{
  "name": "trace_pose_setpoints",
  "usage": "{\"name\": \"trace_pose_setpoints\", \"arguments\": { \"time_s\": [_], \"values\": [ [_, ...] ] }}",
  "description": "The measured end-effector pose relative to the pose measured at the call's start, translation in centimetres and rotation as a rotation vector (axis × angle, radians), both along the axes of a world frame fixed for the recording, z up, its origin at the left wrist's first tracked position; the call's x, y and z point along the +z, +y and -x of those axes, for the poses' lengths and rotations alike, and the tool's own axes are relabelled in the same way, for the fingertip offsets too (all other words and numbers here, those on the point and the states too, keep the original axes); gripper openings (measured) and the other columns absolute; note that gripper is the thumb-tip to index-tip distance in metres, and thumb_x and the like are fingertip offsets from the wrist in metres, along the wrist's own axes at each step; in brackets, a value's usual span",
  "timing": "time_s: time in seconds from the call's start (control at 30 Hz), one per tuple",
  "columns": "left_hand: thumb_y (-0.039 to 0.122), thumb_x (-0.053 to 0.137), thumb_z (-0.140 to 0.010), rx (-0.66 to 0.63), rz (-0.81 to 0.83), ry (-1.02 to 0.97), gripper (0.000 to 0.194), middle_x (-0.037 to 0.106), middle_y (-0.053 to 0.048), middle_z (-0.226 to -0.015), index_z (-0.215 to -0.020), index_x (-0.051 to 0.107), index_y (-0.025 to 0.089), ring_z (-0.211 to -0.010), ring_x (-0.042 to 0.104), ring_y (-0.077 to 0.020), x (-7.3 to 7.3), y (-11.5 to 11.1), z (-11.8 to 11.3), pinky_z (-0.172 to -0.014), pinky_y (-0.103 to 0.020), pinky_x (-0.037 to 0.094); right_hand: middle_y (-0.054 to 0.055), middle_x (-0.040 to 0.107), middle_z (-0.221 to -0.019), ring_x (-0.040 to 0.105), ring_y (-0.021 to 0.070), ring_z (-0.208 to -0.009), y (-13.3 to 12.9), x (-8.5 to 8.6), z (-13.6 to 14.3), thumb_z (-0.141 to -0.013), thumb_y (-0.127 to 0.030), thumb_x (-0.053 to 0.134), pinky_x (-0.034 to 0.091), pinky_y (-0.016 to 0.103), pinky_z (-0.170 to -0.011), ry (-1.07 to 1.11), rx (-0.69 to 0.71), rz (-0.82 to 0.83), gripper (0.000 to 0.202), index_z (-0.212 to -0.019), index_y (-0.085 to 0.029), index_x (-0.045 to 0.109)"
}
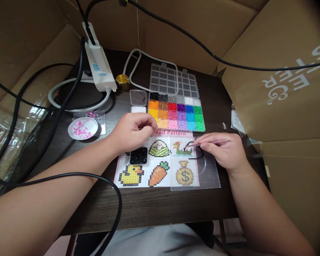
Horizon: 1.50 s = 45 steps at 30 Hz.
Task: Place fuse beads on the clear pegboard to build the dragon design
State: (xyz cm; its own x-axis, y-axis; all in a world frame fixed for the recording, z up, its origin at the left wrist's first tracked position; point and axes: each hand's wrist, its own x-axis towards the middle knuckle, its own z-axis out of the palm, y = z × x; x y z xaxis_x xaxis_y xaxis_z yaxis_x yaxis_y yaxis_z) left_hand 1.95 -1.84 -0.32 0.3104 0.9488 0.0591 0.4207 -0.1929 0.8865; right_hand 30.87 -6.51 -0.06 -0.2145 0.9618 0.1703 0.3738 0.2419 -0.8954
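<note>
My right hand (222, 149) pinches a pair of thin tweezers (216, 142), whose tips point left over the dragon boat picture (183, 149) on the bead pattern sheet (142, 181). A clear pegboard (212, 177) lies over the sheet's right part. At the tips there is a small dark spot, too small to make out. My left hand (136, 129) is closed, its fingers curled by the front left corner of the bead box (176, 111); whatever it may hold is hidden. Just below it stands a small case of black beads (138, 155).
The bead box's clear lid (173, 80) lies open behind. To the left are a white dish (83, 128) of pink and white beads, a power strip (100, 65) and a gold cup (122, 81). A black cable (96, 175) crosses my left forearm. Cardboard walls (290, 117) surround the table.
</note>
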Motion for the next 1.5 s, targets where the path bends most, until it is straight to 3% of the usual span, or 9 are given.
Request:
{"name": "trace_pose_setpoints", "arguments": {
  "time_s": [0.37, 0.63, 1.5],
  "values": [
    [0.020, 0.056, -0.071, -0.003, 0.005, 0.012, 0.015, 0.068, -0.001, -0.066, -0.073, 0.070, 0.018, -0.058, 0.057, -0.0132, -0.09, 0.01, 0.09, -0.055, -0.026, 0.042, 0.004, 0.081, -0.082, 0.078, 0.0204, -0.076, 0.02, -0.22, -0.10, -0.082, -0.032, 0.080, 0.066, 0.030, -0.071, 0.009, 0.019, 0.018, 0.008, -0.079, -0.026, 0.083],
    [0.019, 0.055, -0.071, -0.001, -0.009, -0.004, 0.015, 0.068, -0.001, -0.066, -0.072, 0.070, 0.017, -0.058, 0.057, -0.0136, -0.18, 0.09, 0.05, -0.055, -0.027, 0.043, 0.003, 0.081, -0.082, 0.077, 0.0181, -0.074, -0.02, -0.17, -0.11, -0.082, -0.024, 0.078, 0.064, 0.027, -0.069, 0.029, 0.037, 0.021, 0.006, -0.080, -0.027, 0.084],
    [0.018, 0.055, -0.071, -0.003, -0.026, -0.003, 0.016, 0.068, 0.000, -0.065, -0.073, 0.071, 0.016, -0.056, 0.058, -0.0125, -0.08, 0.07, 0.11, -0.054, -0.025, 0.043, 0.001, 0.081, -0.084, 0.078, 0.0171, -0.077, 0.09, -0.48, -0.22, -0.082, -0.020, 0.080, 0.064, 0.025, -0.071, 0.049, 0.087, -0.006, 0.011, -0.084, -0.029, 0.084]
  ]
}}
